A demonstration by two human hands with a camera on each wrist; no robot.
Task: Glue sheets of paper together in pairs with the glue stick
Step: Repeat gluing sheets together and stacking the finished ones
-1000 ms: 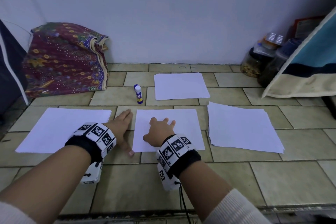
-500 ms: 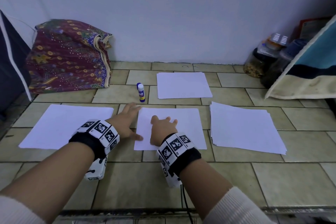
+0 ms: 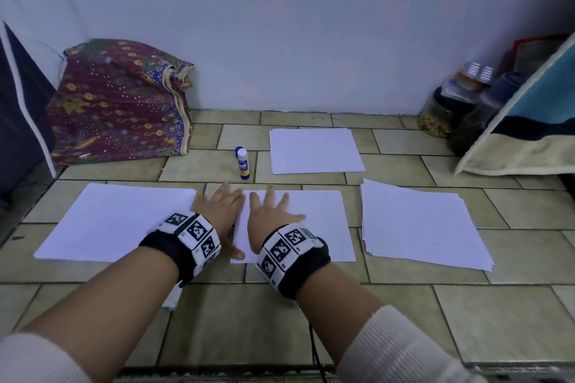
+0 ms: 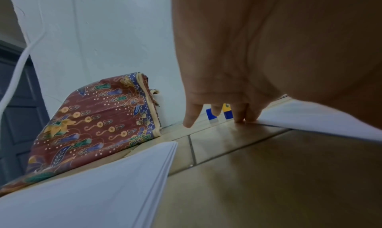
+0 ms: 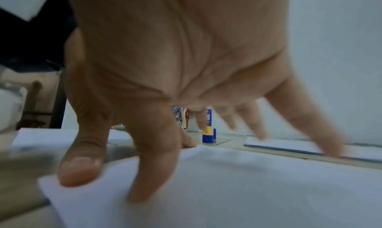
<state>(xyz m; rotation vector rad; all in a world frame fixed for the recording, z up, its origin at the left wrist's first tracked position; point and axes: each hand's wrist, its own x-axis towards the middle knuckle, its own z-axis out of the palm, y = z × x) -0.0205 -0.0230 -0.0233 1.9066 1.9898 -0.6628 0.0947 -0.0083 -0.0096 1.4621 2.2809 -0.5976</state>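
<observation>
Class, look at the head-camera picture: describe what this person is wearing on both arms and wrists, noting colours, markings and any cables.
Both forearms are bare, with ribbed white sleeves pushed up towards the elbows. Each wrist carries a black strap bearing a ring of white blocks printed with black-and-white square code markers. A white camera housing hangs under the left wrist, and a thin black cable trails from the right one. The left hand and right hand are bare.

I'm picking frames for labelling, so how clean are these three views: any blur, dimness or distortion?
Head view: sharp, evenly dim, wide-angle bending at the edges; glue stick readable. Left wrist view: left hand close and soft, paper stack fairly crisp. Right wrist view: right hand fingers smeared by motion blur.
</observation>
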